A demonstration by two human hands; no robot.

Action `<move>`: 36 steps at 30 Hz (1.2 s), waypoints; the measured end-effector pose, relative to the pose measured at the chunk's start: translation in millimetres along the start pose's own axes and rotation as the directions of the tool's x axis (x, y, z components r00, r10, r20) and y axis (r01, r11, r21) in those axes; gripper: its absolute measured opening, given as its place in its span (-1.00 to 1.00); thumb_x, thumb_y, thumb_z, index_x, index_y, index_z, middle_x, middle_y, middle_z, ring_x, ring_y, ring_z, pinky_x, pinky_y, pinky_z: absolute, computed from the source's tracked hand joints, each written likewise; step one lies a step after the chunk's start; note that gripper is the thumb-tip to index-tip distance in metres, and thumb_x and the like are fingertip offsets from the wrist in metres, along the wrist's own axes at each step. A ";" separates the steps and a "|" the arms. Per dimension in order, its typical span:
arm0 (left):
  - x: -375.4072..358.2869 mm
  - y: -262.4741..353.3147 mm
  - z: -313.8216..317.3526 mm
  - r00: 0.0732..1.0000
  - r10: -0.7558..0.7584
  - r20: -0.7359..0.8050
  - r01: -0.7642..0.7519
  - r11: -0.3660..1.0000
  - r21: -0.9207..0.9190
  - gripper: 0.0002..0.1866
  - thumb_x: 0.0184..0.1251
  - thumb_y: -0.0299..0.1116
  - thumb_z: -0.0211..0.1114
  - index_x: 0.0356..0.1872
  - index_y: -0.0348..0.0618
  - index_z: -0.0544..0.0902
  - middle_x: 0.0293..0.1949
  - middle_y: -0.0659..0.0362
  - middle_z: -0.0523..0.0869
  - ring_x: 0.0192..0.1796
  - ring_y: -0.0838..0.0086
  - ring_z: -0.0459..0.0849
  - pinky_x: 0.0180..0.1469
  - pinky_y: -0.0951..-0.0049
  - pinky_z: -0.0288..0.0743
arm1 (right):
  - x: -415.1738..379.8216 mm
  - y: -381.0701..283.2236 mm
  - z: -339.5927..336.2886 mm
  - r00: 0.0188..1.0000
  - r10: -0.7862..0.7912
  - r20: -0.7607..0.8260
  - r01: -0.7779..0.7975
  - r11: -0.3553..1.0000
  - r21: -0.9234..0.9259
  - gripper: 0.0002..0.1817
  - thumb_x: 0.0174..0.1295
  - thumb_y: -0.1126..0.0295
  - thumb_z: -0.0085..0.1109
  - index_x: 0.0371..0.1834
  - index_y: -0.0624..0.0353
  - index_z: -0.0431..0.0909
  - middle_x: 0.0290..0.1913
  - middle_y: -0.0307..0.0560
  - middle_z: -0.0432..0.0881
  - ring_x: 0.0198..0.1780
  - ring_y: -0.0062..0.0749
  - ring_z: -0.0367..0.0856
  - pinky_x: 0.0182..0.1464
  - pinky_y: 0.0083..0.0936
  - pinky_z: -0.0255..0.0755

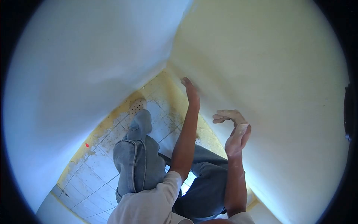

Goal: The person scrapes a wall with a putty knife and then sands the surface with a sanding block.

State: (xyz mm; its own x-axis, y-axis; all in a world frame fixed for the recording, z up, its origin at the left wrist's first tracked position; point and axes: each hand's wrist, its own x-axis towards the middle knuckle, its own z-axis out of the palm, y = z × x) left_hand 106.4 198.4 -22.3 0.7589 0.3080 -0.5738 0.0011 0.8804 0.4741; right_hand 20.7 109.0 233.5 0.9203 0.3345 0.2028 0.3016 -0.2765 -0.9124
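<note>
My left hand (191,91) reaches forward along the lower part of the right wall (283,86), near the corner. It is seen edge-on, with its fingers stretched out. Whether its palm presses on the wall is hidden, and I make out nothing held in it. My right hand (237,136) is raised close to the same wall, nearer to my body. Its wrist is bent, and the fingers point left, apart from the thumb side. Pale dust seems to coat these fingers. Nothing shows in its grasp.
A second wall (89,63) meets the right one ahead, forming a narrow corner. Between them lies a tiled floor (95,164) with yellowish powder or stain along its edges. A small red thing (87,145) lies at the left. My bent knee (134,164) and perforated shoe (138,105) take up space.
</note>
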 end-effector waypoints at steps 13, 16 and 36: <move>-157.2 -80.5 29.3 0.939 0.008 0.343 -0.212 0.799 0.562 -0.29 0.75 -0.27 0.02 0.65 -0.33 -0.11 0.64 -0.21 -0.03 0.69 0.08 -0.08 0.65 0.19 -0.12 | -2.3 -13.0 0.3 0.997 -0.017 -0.077 0.011 0.997 -0.078 -0.02 0.72 -0.27 -0.51 -0.10 0.49 0.74 -0.27 0.18 0.79 -0.33 -0.12 0.78 -0.13 -0.29 0.61; -170.5 -105.1 32.1 0.947 -0.082 0.310 -0.171 0.691 0.702 -0.60 0.67 -0.38 0.10 0.36 -0.29 0.26 0.24 -0.09 0.33 0.32 0.19 0.35 0.32 0.16 0.25 | -9.5 -17.1 -1.8 0.989 -0.072 -0.130 0.062 0.995 -0.076 -0.04 0.74 -0.22 -0.57 -0.10 0.49 0.69 -0.30 0.20 0.76 -0.34 -0.13 0.75 -0.10 -0.30 0.58; -208.8 -75.2 77.7 0.861 0.357 0.362 -0.508 0.646 0.570 -0.40 0.73 -0.37 0.09 0.58 -0.46 0.12 0.39 -0.16 0.34 0.32 0.18 0.35 0.40 0.16 0.32 | -19.2 -34.5 -24.5 0.939 -0.227 -0.258 0.174 0.962 -0.212 -0.10 0.76 -0.15 -0.55 -0.17 0.35 0.76 -0.45 0.01 0.78 -0.41 -0.27 0.73 -0.36 -0.40 0.49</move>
State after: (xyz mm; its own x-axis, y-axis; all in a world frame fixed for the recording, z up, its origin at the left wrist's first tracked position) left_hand -1.5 39.9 113.8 0.8897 0.4490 -0.0825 -0.0138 0.2071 0.9782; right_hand -1.3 90.1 269.8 0.8599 0.1445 0.4896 0.5034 -0.3986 -0.7666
